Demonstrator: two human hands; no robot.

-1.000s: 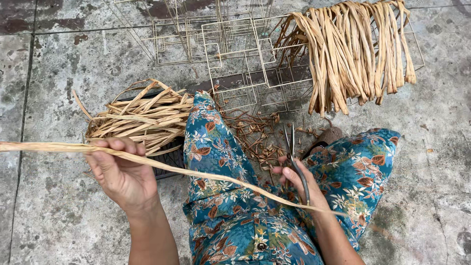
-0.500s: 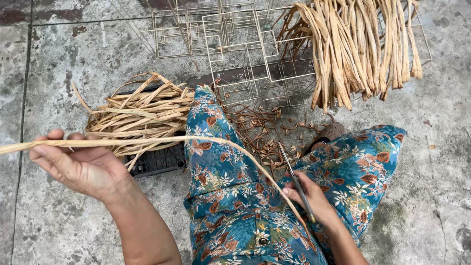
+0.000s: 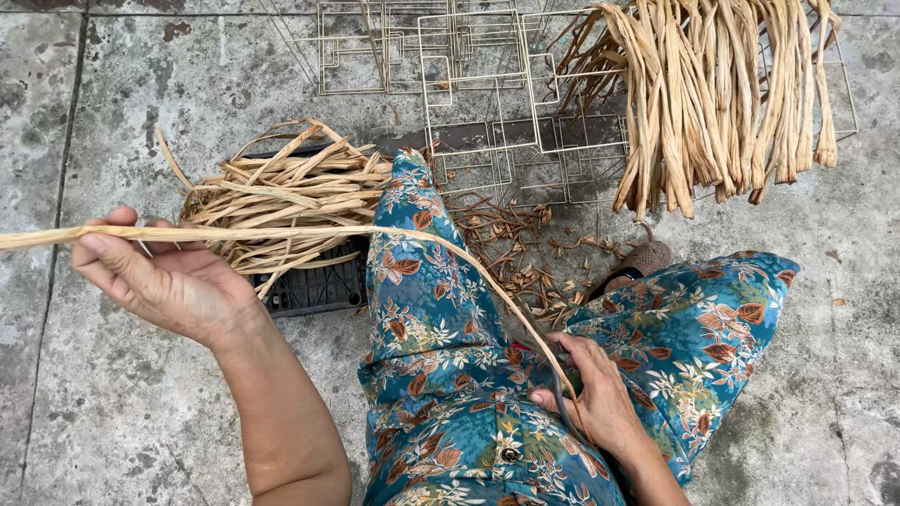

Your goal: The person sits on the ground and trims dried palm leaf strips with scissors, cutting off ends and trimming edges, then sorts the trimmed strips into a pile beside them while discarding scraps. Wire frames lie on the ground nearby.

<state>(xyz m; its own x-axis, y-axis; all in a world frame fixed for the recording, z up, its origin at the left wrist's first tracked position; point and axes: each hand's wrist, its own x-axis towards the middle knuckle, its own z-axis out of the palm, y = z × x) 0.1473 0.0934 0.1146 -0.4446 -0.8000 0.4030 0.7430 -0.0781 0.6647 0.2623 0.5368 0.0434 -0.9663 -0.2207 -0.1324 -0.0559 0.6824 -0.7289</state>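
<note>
Head view. My left hand (image 3: 159,276) is out to the left, fingers curled loosely round a long pale strand (image 3: 281,232); the grip is narrow, holding the strand so that it runs level across the scene and off the left edge. From there the strand arcs right and near, over my knee, down to my right hand (image 3: 595,394), which rests on my lap and closes on the strand's near end together with a thin dark tool (image 3: 560,398) whose kind I cannot tell. Holding both ends apart keeps the strand taut and clear of the rest. A loose bundle (image 3: 281,201) lies on a dark tray (image 3: 314,286) just beyond my left hand. Far right, a larger sheaf (image 3: 712,94) drapes over wire frames (image 3: 478,84). Brown scraps (image 3: 511,248) litter the floor (image 3: 112,112) between my legs.
</note>
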